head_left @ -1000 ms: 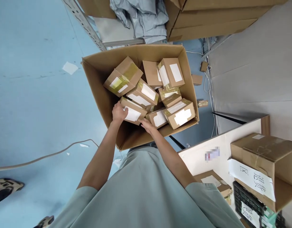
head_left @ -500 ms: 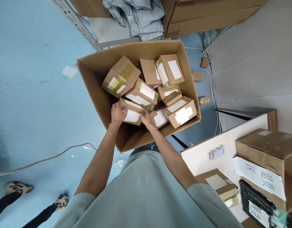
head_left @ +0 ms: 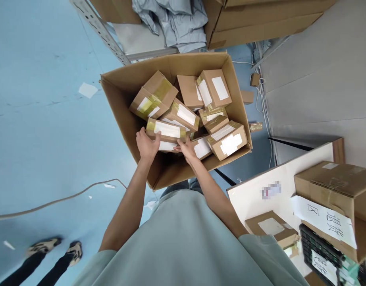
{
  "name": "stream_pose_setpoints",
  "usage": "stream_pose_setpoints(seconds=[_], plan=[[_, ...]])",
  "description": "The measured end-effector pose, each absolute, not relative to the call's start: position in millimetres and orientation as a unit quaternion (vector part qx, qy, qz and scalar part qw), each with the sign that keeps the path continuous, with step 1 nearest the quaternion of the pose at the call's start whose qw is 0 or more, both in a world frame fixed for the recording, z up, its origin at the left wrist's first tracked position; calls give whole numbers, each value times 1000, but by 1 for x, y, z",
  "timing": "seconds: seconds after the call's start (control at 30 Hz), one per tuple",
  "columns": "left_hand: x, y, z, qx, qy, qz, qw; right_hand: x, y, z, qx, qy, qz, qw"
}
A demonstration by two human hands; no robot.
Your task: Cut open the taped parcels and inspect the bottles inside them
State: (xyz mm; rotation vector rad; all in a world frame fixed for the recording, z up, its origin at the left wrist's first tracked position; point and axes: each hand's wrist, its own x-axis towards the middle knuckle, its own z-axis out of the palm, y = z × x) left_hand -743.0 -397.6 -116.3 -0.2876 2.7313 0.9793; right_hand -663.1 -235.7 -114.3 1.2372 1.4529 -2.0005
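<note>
Between my two hands is a small brown cardboard box [head_left: 167, 129] with white labels and yellowish tape. My left hand [head_left: 147, 145] grips its left end, and my right hand [head_left: 187, 149] closes on its lower right corner. The box is tilted, its taped top face turned up. It is inside a large open carton [head_left: 120, 107], among several other taped parcels. One labelled parcel [head_left: 183, 114] lies just behind it, a bigger parcel [head_left: 155, 95] sits at the back left, and another [head_left: 227, 141] is to the right of my right hand.
Behind the carton, a metal shelf [head_left: 141, 37] bears grey bagged cloth [head_left: 174, 24] and large cartons. At right stands a white table [head_left: 254, 194] with boxes and a keyboard [head_left: 318, 246]. A cable [head_left: 66, 196] crosses the blue floor. Another person's shoes [head_left: 74, 252] show at lower left.
Both hands have raised the small box slightly and tilted it, so more of its labelled top shows. The other person's feet have moved right and closer together.
</note>
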Motion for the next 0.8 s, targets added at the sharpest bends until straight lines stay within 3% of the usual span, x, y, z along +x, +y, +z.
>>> stream_pose_setpoints(seconds=[0.2, 0.5, 0.67, 0.8], plan=[[-714, -389, -39, -98, 923, 372, 19, -613, -207, -42, 397, 609, -684, 62], [-593, -287, 49, 76, 898, 429, 60, -459, -100, 48, 359, 743, -547, -144], [-470, -208, 52, 165, 820, 512, 195, -316, -25, 62, 422, 756, -449, -222], [-353, -155, 41, 184, 742, 536, 357, -183, 37, 65, 486, 759, -375, -218]])
